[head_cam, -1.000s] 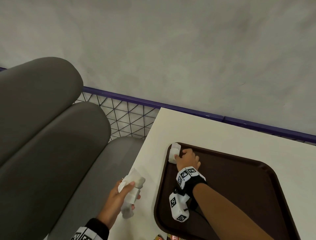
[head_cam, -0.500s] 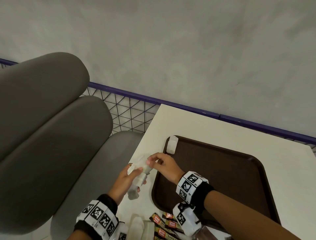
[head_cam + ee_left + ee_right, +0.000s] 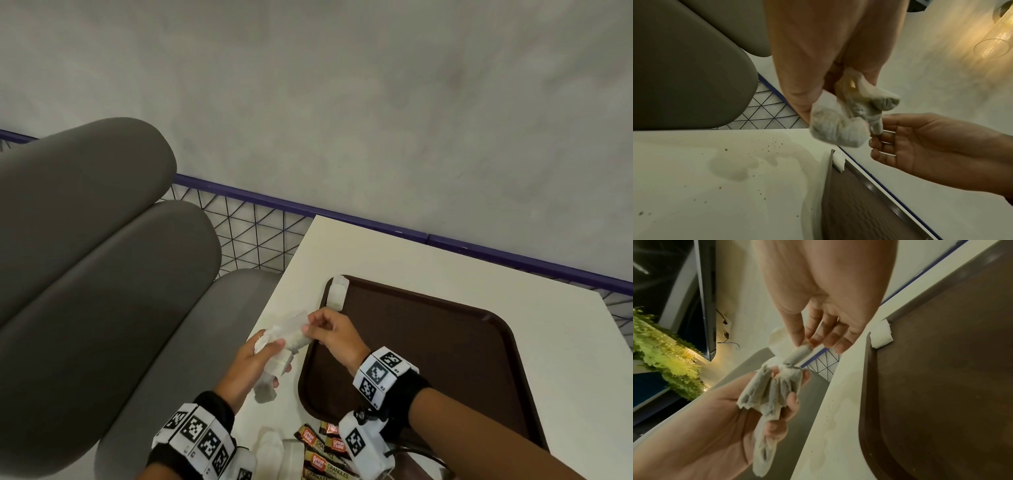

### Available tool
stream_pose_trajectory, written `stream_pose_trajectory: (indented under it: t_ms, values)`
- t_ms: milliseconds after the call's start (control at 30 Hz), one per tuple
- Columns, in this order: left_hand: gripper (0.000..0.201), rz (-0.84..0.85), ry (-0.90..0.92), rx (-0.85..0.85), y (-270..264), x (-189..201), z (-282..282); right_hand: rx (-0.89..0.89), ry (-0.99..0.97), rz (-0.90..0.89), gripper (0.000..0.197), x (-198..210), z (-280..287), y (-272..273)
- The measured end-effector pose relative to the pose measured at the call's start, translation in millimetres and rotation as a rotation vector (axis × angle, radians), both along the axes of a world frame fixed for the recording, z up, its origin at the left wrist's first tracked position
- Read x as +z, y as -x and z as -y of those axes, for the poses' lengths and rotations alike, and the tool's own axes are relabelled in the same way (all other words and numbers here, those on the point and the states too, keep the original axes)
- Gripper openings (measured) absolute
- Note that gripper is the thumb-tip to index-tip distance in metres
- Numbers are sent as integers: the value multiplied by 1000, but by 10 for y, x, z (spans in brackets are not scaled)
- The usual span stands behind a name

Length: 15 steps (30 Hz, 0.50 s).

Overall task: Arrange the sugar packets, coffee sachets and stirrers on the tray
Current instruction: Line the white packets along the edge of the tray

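Left hand [image 3: 255, 356] at lower centre of the head view, fingers curled round a bunch of sugar packets [image 3: 279, 346] fanned out like a hand of cards, presumably so single ones come away easily. Right hand [image 3: 334, 334] just beside it, thumb and forefinger closed on the tip of one packet [image 3: 798, 353] at the top of the bunch; seen from the right wrist, caught mid-pull, most likely on its way to the tray. Both held above the counter [image 3: 394, 253], just off the left edge of the brown tray [image 3: 445, 342]. One white packet [image 3: 337, 291] already lying at the tray's upper-left corner, tucked against the rim, seemingly the start of a row. Rest of the tray bare in these views. More white packets [image 3: 272, 448] and brown-and-orange coffee sachets [image 3: 322, 455] waiting at the bottom edge of the frame, some apparently overlapping the tray's near rim. No stirrers clearly made out. Faint water stain and dark specks on the counter [image 3: 735, 164] below the hands. Grey padded seat [image 3: 85, 274] filling the left of the frame, wire mesh and purple rail behind. Judged early in the job: sugar barely begun, coffee untouched.
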<state>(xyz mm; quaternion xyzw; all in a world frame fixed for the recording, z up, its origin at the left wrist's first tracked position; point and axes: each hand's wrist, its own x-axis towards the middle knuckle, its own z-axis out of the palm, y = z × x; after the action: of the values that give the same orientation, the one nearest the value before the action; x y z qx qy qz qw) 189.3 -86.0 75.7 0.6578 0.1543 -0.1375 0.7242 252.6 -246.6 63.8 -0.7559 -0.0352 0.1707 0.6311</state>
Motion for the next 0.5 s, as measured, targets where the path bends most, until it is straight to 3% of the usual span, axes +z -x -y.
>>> stream_pose_trajectory:
  t_ms: [100,333,500]
  values:
    - [11,-31,0,34,-12,-48,-13,-132,-31,-21,11,-35,75,-41]
    - [29,-94,-40,105,-49,-271,-140,-583,31,-37,28,-307,335,-345]
    - [28,-102,-49,110,-69,-343,-183,-569,180,21,29,-505,360,-553]
